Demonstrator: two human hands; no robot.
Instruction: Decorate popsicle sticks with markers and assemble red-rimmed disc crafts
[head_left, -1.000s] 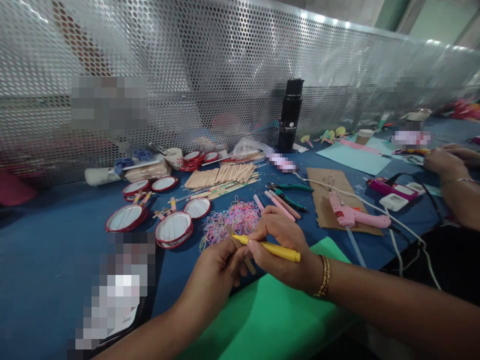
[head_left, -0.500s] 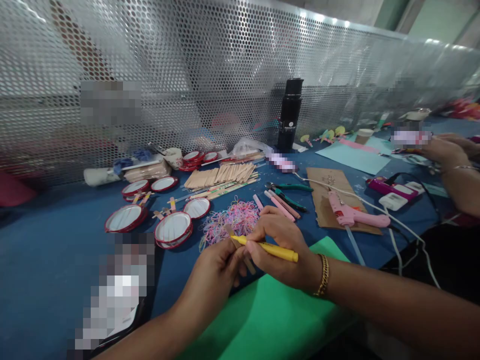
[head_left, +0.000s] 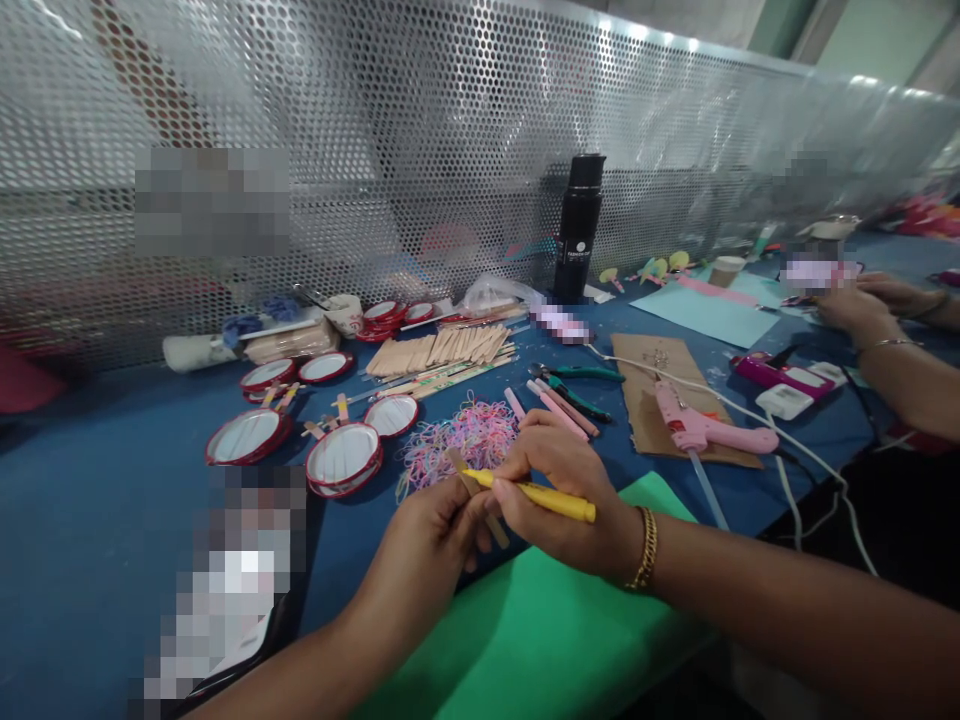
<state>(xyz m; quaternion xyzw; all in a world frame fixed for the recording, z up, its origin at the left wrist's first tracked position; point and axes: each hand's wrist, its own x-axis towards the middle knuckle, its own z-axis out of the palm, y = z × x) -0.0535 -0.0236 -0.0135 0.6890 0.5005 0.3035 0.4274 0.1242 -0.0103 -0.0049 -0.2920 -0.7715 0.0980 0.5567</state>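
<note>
Between the fingers of my left hand point(head_left: 429, 540) is a flat wooden craft stick point(head_left: 498, 530), tilted, its middle covered by my fingertips. My right hand point(head_left: 559, 500) is closed around a yellow marker point(head_left: 559, 501), whose tip meets or nearly meets the stick near its upper end. Both hands are close together above green paper point(head_left: 517, 640). Just beyond them lies a heap of pastel rubber bands point(head_left: 461, 440). Several pink sticks point(head_left: 559, 410) rest behind my right hand.
Red-rimmed round lids point(head_left: 343, 455) and a pile of craft sticks point(head_left: 442, 350) lie to the left and behind. A black bottle point(head_left: 580, 230) stands by the perforated screen. Green-handled pliers point(head_left: 577, 390) and a pink glue gun point(head_left: 697, 430) with cables lie right. Another person's hands point(head_left: 862, 305) work far right.
My hands and the marker stay almost in the same place over the stick. The view has shifted slightly. At the far right, the other person's hands have moved a little.
</note>
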